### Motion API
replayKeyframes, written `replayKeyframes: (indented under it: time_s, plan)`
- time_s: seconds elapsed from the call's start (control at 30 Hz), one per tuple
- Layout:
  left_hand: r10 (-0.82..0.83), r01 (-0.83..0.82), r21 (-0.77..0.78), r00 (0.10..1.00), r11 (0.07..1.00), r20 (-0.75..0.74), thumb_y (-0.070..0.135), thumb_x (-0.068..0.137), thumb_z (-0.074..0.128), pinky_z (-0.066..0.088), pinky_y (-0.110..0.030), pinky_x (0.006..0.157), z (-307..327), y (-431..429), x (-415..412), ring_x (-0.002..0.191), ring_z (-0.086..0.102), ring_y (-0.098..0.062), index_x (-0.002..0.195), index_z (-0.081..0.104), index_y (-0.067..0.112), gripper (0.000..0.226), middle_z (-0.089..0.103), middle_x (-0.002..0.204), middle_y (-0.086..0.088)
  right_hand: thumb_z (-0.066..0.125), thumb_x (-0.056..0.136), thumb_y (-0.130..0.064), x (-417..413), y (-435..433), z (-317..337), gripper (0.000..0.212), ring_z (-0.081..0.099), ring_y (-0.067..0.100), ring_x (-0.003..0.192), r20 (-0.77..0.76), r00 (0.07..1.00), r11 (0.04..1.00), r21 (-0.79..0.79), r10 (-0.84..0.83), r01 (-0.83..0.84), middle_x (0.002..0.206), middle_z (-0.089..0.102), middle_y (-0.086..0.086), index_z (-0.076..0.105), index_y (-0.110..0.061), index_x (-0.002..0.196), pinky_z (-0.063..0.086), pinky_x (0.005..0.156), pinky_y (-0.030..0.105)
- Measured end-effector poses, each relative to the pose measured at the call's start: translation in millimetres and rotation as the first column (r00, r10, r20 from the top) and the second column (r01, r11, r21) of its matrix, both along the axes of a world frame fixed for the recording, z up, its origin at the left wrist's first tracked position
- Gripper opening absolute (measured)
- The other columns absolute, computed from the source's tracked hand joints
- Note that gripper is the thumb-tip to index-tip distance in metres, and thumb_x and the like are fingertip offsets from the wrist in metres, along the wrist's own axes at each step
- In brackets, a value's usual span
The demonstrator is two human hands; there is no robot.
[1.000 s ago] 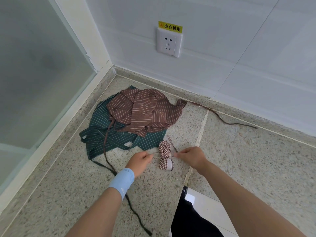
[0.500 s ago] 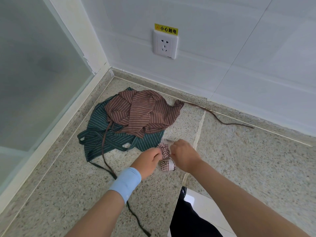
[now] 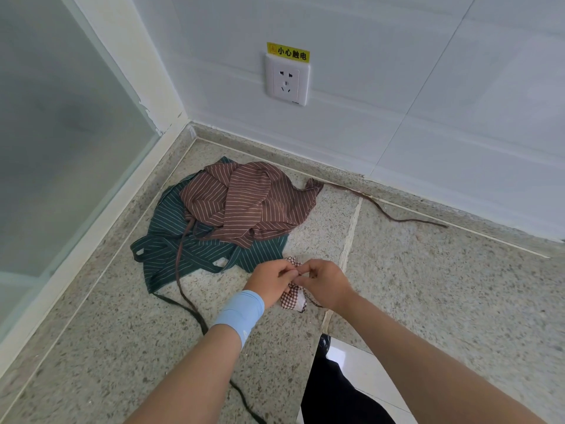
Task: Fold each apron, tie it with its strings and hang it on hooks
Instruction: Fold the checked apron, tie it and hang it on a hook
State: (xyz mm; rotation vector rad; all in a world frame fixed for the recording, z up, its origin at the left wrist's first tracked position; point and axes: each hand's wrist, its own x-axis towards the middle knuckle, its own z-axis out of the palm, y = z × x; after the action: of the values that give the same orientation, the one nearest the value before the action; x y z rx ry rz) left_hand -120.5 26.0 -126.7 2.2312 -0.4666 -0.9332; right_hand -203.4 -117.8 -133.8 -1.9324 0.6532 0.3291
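Observation:
A small folded bundle of red-and-white checked apron (image 3: 291,298) lies on the speckled stone ledge. My left hand (image 3: 273,281) and my right hand (image 3: 324,283) meet right above it, fingertips pinching its thin strings; the hands hide most of the bundle. Behind them a brown striped apron (image 3: 247,203) lies crumpled on top of a dark green striped apron (image 3: 171,252). A long brown string (image 3: 388,212) trails right along the wall, and a dark string (image 3: 189,307) runs toward me under my left forearm.
The ledge ends at a white tiled wall with a power socket (image 3: 286,81) and a yellow warning label. A frosted glass panel (image 3: 55,123) in a white frame closes the left side. My dark trouser leg (image 3: 336,390) and white floor tile show below the ledge edge.
My hands, a second ago apart and pulling the strings sideways, have come together over the checked bundle. The camera has shifted a little closer.

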Motion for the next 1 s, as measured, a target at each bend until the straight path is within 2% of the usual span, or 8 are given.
replayKeyframes:
  time_s: [0.13,0.27,0.5,0.63,0.7,0.77,0.87,1.0]
  plan:
    - [0.109,-0.109,-0.046,0.994,0.993,-0.007,0.034,0.093,0.064,0.053,-0.026,0.069,-2,2,-3,0.063,0.063,-0.005,0.090,0.077,0.024,0.017,0.069,0.064,0.007,0.078,0.087,-0.020,0,1,5,0.012,0.040,-0.001,0.040,-0.038,0.989,0.971,0.190,-0.142,0.147,0.060,0.057,-0.007,0.072,-0.010,0.086,0.035,0.043,0.015]
    - [0.177,-0.171,-0.105,0.982,0.980,0.061,0.031,0.092,0.068,0.053,-0.026,0.077,-11,7,-13,0.084,0.065,-0.007,0.097,0.079,0.020,0.018,0.071,0.090,0.003,0.073,0.090,-0.013,2,4,9,0.010,0.031,0.008,0.037,-0.203,0.937,0.845,0.410,-0.284,0.345,0.051,0.049,-0.006,0.066,-0.007,0.088,0.025,0.038,0.020]
    - [0.193,-0.177,-0.207,0.980,0.962,0.056,0.017,0.086,0.075,0.043,-0.008,0.069,-16,-1,-30,0.075,0.058,0.006,0.086,0.080,0.013,0.007,0.060,0.079,0.012,0.078,0.087,-0.015,-1,10,13,0.007,0.040,0.009,0.038,-0.279,0.885,0.724,0.509,-0.373,0.465,0.051,0.056,-0.001,0.075,-0.009,0.090,0.029,0.037,0.021]
    - [0.355,-0.350,-0.202,0.935,0.915,-0.014,0.019,0.092,0.068,0.048,-0.019,0.067,-19,-13,-42,0.072,0.060,-0.003,0.077,0.077,0.014,0.019,0.063,0.077,0.005,0.073,0.091,-0.019,-1,8,11,0.012,0.043,0.010,0.040,-0.243,0.898,0.759,0.481,-0.366,0.439,0.055,0.056,-0.001,0.077,-0.011,0.099,0.031,0.038,0.022]
    - [0.376,-0.377,-0.177,0.926,0.909,-0.041,0.022,0.091,0.068,0.051,-0.026,0.066,-22,-13,-42,0.074,0.062,-0.013,0.071,0.076,0.014,0.023,0.063,0.075,0.000,0.067,0.095,-0.021,-2,-1,13,0.014,0.052,0.008,0.046,-0.198,0.942,0.891,0.318,-0.272,0.324,0.063,0.064,-0.001,0.076,-0.012,0.100,0.039,0.042,0.022]
    - [0.343,-0.339,-0.136,0.939,0.931,0.010,0.027,0.090,0.069,0.051,-0.031,0.069,-25,-10,-37,0.074,0.061,-0.017,0.067,0.073,0.009,0.029,0.063,0.076,-0.005,0.060,0.096,-0.025,-3,-15,18,0.024,0.062,0.015,0.060,-0.202,0.979,0.998,-0.053,0.011,-0.023,0.077,0.071,0.008,0.073,-0.006,0.090,0.046,0.053,0.025]
    - [0.176,-0.168,-0.058,0.971,0.984,0.163,0.032,0.091,0.067,0.046,-0.028,0.070,-24,-9,-29,0.074,0.057,-0.014,0.071,0.074,0.008,0.032,0.059,0.076,-0.001,0.048,0.097,-0.029,-1,-29,37,0.035,0.056,0.020,0.062,-0.419,0.801,0.757,-0.318,0.428,-0.571,0.069,0.061,0.004,0.057,-0.009,0.069,0.046,0.056,0.029]
    - [-0.151,0.138,0.064,0.947,0.988,0.284,0.026,0.095,0.061,0.048,-0.027,0.077,-23,-21,-21,0.085,0.059,-0.016,0.078,0.074,0.011,0.026,0.058,0.085,0.003,0.042,0.099,-0.019,19,-29,62,0.026,0.060,0.017,0.082,-0.381,0.647,0.528,-0.378,0.660,-0.761,0.094,0.069,0.001,0.068,-0.016,0.098,0.054,0.075,0.034]
